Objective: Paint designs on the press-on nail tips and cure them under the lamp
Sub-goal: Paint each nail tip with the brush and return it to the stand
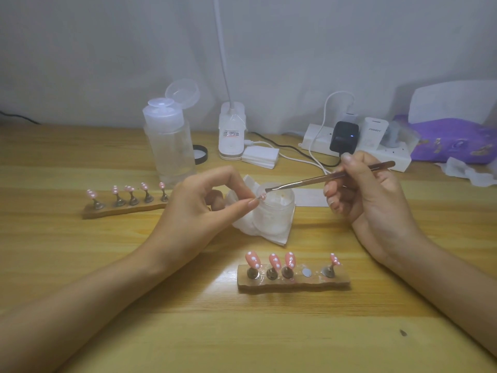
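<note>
1. Head view, centre of frame: left hand point(204, 203) pinching one nail tip point(262, 196) between thumb and forefinger, held over the frosted jar point(274, 208) on a white tissue point(271, 235).
2. Right hand point(368, 189) closed around a thin brush point(322, 179), bristle end just at the pinched tip, over the jar mouth; touching or a hair apart, hard to tell at this size.
3. Lower centre: near stand point(294, 281) carrying four pink tips with pale dots, plus one bare metal disc point(306, 272) between the third and the last. Probably the seat of the tip now in hand.
4. Left of centre: far stand point(121, 210) with five dotted pink tips, all seats filled.
5. Progress, as a judgement: dot design down on nine tips, tenth being worked, so painting close to finished. Curing state not readable from gloss alone, and no curing lamp clearly identifiable, so curing apparently left for at least the held tip.
6. Surface: pale wooden table point(134, 265), grain running left to right, small dark speck at lower right.
7. Back of table: clear pump bottle point(169, 141) with lid flipped open, white clip lamp base point(231, 135), stack of wipes point(260, 156), power strip point(357, 149) with plugs and cables, purple bag point(454, 141) at upper right.
8. Behind: plain grey-white wall, dim even light.
</note>
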{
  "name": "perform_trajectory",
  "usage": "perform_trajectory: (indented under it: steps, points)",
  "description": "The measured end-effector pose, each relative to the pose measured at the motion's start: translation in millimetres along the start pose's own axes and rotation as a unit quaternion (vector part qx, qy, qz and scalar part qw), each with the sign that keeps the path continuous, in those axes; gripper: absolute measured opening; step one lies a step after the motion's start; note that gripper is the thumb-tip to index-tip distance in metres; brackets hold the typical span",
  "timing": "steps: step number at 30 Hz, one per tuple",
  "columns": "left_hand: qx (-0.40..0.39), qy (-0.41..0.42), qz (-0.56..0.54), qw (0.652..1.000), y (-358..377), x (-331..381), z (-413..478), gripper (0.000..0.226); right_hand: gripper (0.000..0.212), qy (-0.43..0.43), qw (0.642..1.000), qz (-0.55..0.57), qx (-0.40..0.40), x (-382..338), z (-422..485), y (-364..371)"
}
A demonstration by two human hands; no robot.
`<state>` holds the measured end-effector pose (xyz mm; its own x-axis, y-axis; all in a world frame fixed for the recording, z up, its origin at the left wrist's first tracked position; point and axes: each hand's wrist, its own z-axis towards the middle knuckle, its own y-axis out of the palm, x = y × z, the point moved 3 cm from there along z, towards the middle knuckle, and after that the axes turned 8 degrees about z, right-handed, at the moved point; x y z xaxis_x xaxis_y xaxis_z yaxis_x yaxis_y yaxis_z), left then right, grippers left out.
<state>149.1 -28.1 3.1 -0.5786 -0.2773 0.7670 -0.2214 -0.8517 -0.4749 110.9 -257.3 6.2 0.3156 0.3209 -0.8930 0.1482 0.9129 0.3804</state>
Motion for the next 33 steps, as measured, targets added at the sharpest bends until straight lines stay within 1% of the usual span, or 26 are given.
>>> perform_trajectory:
  steps: [4, 9, 12, 14, 18, 20, 23, 27, 30, 33]
  points:
    - [0.003, 0.006, 0.006, 1.0, 0.1, 0.5, 0.2, 0.016, 0.024, -0.002, 0.999, 0.022, -0.044, -0.5, -1.2, 4.6]
    - [0.003, 0.003, 0.001, 1.0, -0.2, 1.2, 0.1, 0.016, 0.025, -0.002, 1.0, -0.01, -0.007, 0.7, -0.5, 1.8]
    - [-0.002, 0.005, 0.003, 1.0, 0.3, 1.0, 0.5, 0.016, 0.025, -0.006, 0.999, 0.014, -0.029, -0.3, -0.4, 3.3]
    - [-0.003, 0.006, 0.004, 1.0, 0.6, 0.9, 0.3, 0.016, 0.025, -0.008, 0.999, 0.009, -0.043, -0.2, -1.4, 4.7]
    - [-0.003, 0.007, 0.002, 1.0, 0.2, 1.4, 0.3, 0.017, 0.026, -0.007, 1.0, -0.014, -0.009, 1.3, 0.0, 0.6]
    - [-0.005, 0.005, 0.003, 1.0, 0.4, 1.3, 0.7, 0.017, 0.03, -0.01, 1.0, 0.004, -0.018, 0.9, 0.9, 1.2]
    - [-0.004, 0.002, -0.002, 1.0, 0.4, 0.4, 0.5, 0.016, 0.027, -0.009, 0.999, 0.007, -0.046, 0.7, -0.1, 4.2]
    - [-0.006, 0.001, -0.006, 1.0, -0.2, -0.3, 0.2, 0.016, 0.024, -0.012, 1.0, -0.019, -0.017, 0.9, -0.2, 2.3]
    - [-0.008, 0.004, -0.006, 1.0, 0.0, -0.3, 0.4, 0.016, 0.025, -0.019, 0.999, 0.006, -0.036, -0.1, -0.4, 3.2]
    - [-0.004, 0.0, -0.006, 1.0, 0.1, -0.9, 0.3, 0.015, 0.025, -0.013, 0.999, -0.007, -0.044, 0.9, -1.3, 4.8]
